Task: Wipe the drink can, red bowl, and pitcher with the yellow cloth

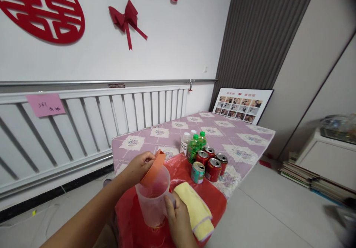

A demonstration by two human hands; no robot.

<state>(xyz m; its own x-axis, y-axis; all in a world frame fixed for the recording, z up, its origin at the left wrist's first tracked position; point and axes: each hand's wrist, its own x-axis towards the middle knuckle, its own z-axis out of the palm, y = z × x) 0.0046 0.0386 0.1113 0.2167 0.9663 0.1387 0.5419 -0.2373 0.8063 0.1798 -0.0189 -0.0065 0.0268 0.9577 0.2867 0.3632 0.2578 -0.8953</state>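
My left hand (pixel 140 168) pinches an orange lid (pixel 153 170), tilted over the open mouth of a translucent plastic pitcher (pixel 151 205). The fingers of my right hand (pixel 178 218) are wrapped round the pitcher's handle. Beneath the pitcher lies a red plastic sheet (pixel 136 231) on the table. A folded yellow cloth (pixel 193 207) rests just right of my right hand. Beyond it stand a teal can (pixel 197 172) and several red cans (pixel 214 169), with green-capped bottles (pixel 193 148) and white-capped bottles (pixel 184 142) behind them.
The table has a purple patterned tablecloth (pixel 236 140). A white radiator (pixel 91 120) runs along the wall on the left. A framed photo board (pixel 241 105) leans at the table's far end. Stacked books (pixel 299 179) lie on the floor at right.
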